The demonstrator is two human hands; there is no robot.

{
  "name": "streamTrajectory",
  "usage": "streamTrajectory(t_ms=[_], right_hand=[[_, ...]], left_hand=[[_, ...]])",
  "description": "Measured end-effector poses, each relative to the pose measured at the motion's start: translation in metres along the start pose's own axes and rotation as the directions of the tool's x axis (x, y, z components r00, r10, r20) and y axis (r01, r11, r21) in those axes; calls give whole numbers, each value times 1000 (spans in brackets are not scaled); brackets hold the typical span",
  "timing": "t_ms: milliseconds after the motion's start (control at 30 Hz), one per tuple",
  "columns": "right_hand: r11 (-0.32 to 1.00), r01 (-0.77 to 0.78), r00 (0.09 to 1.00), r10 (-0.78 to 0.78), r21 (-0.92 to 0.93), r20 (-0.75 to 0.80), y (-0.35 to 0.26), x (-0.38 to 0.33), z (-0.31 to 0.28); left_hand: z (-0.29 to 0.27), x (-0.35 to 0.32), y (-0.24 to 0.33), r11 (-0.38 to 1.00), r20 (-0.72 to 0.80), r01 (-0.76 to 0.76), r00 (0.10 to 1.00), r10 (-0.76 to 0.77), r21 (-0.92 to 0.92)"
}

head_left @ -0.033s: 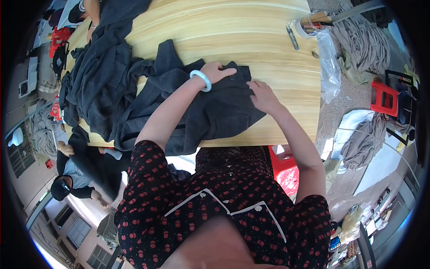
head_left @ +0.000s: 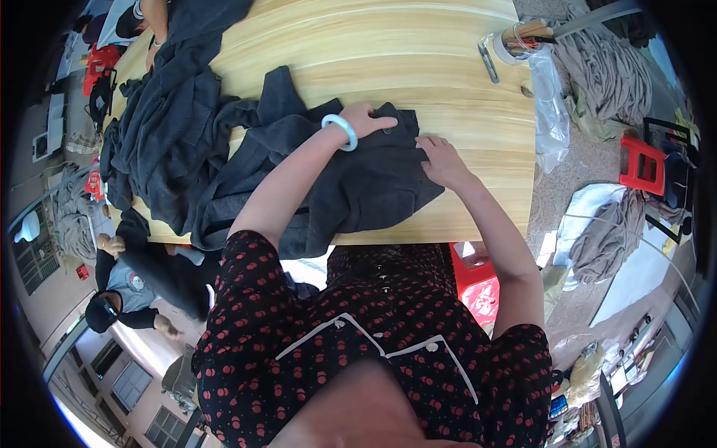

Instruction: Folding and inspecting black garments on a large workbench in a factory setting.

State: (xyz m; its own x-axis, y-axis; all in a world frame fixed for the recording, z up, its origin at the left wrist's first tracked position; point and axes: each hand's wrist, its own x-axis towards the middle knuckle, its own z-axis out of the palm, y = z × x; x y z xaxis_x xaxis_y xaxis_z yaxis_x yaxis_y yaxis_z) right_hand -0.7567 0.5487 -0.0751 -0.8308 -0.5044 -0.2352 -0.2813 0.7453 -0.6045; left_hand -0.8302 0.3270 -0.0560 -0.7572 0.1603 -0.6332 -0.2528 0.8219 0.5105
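Note:
A dark charcoal garment (head_left: 373, 187) lies spread and rumpled on the wooden table in front of me. My left hand (head_left: 360, 121), with a pale bangle (head_left: 348, 133) on its wrist, rests on its upper part, thumb stretched to the right. The other left fingertips are partly hidden. At the garment's right edge is my right hand (head_left: 447, 163), its fingertips touching the cloth and its thumb apart from the fingers. Neither hand visibly lifts the fabric.
A heap of dark garments (head_left: 164, 142) lies left on the table (head_left: 388, 52). A tool cup (head_left: 514, 46) and a pen-like tool (head_left: 488, 63) sit at the far right. Red stools (head_left: 642, 164) and grey cloth piles (head_left: 609, 71) are beyond. Co-workers handle dark cloth at left.
My left hand has slid slightly to the right over the garment. The right hand has shifted only a little. The co-worker at lower left has moved the dark cloth slightly.

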Motion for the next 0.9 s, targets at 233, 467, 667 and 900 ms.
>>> streamTrajectory(t_ms=[233, 467, 667, 900], right_hand=[[995, 53, 999, -54, -81, -4, 19, -1, 18], [977, -187, 969, 166, 101, 181, 18, 4, 6], [982, -5, 979, 44, -191, 200, 15, 7, -4], [897, 441, 894, -441, 17, 83, -72, -3, -85]], left_hand=[[20, 11, 18, 938, 118, -9, 992, -34, 346], [11, 2, 12, 961, 61, -14, 998, -3, 277], [0, -17, 18, 987, -53, -49, 997, 58, 155], [-32, -55, 42, 919, -205, -164, 974, 94, -360]])
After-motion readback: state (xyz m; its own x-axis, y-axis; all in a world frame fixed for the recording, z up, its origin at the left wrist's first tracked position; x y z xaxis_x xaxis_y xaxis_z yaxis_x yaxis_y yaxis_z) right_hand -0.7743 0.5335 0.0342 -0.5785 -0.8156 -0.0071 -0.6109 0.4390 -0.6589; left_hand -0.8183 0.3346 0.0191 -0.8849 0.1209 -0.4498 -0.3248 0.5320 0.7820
